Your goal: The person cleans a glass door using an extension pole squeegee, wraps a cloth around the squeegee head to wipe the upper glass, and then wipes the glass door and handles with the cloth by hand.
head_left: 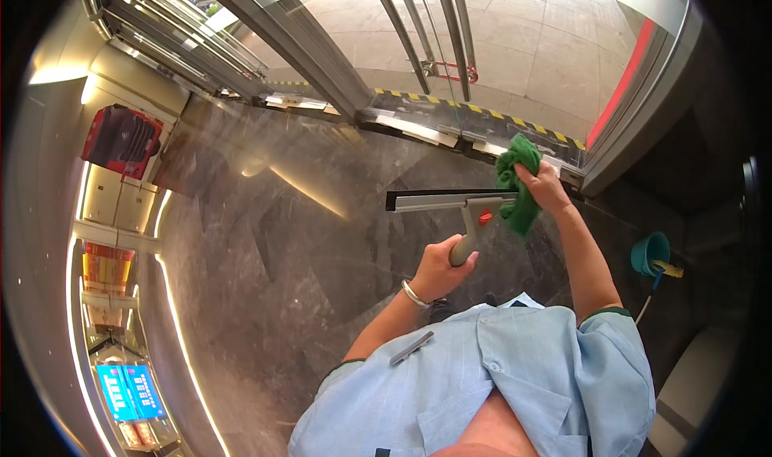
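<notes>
The person's left hand (444, 270), just below the middle of the frame, has its fingers curled round the grip of a squeegee (473, 220). The blade lies nearly level across the centre, and a red button shows near where the grip joins it. A bangle (416, 294) circles that wrist. To the right of centre, the right hand (543, 185) has a green cloth (508, 179) bunched in its grasp, thumb laid over the folds and the rest of the fingers mostly hidden from me. The blade's right end meets the cloth; whether the cloth wraps round it, I can't tell.

Both hands are out over the dark floor (297, 272), in front of a light blue shirt (515, 352) at the bottom of the frame. Across the top stand glass doors with long bars, a red lock (473, 75) on one pair, and striped tape (482, 112) along the foot. A teal bucket (646, 256) sits at the right edge, a blue-and-white pole beside it. A lit screen (130, 393) glows at lower left.
</notes>
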